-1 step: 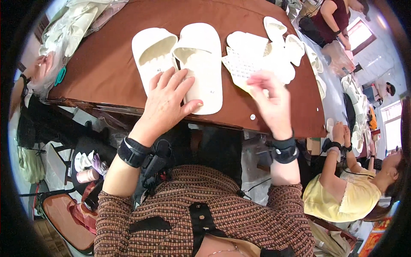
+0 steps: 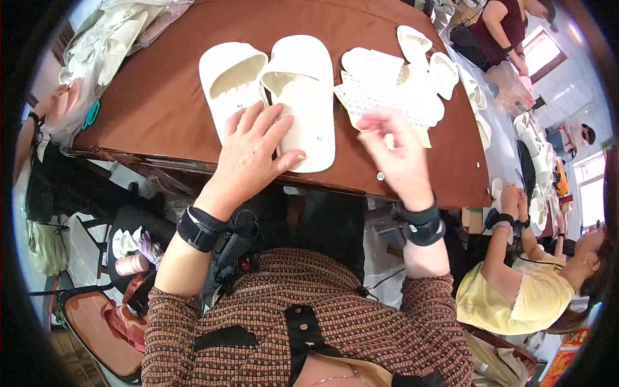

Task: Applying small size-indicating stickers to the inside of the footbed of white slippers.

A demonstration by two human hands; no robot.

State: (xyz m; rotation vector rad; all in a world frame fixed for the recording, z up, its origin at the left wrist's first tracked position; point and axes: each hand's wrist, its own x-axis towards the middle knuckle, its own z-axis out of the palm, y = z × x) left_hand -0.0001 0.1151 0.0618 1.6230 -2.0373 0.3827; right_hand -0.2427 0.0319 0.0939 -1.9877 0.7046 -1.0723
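Observation:
Two white slide slippers (image 2: 303,122) lie side by side on the brown-covered table in front of me, toes away. My left hand (image 2: 251,145) rests flat across their heel parts, fingers outstretched and touching both. A small printed mark shows on each insole. Right of the slippers, white sheets of small printed stickers (image 2: 353,97) lie beside more white slippers. My right hand (image 2: 393,151) hovers over the near edge of these sheets with bent fingers. Motion smears its fingertips, so whether they pinch anything is hidden. Close below it, a small round sticker (image 2: 380,176) sits on the table.
More white slippers (image 2: 443,74) crowd the table's right side. Bagged slippers (image 2: 119,39) and a teal-handled tool (image 2: 91,114) are at the left edge, near another person's hand (image 2: 61,100). A co-worker in yellow (image 2: 516,290) sits at right. A chair (image 2: 97,322) stands lower left.
My right hand has shifted left over the sticker sheets, and more of the sheets' right part shows now. My left hand and the two slippers have stayed put.

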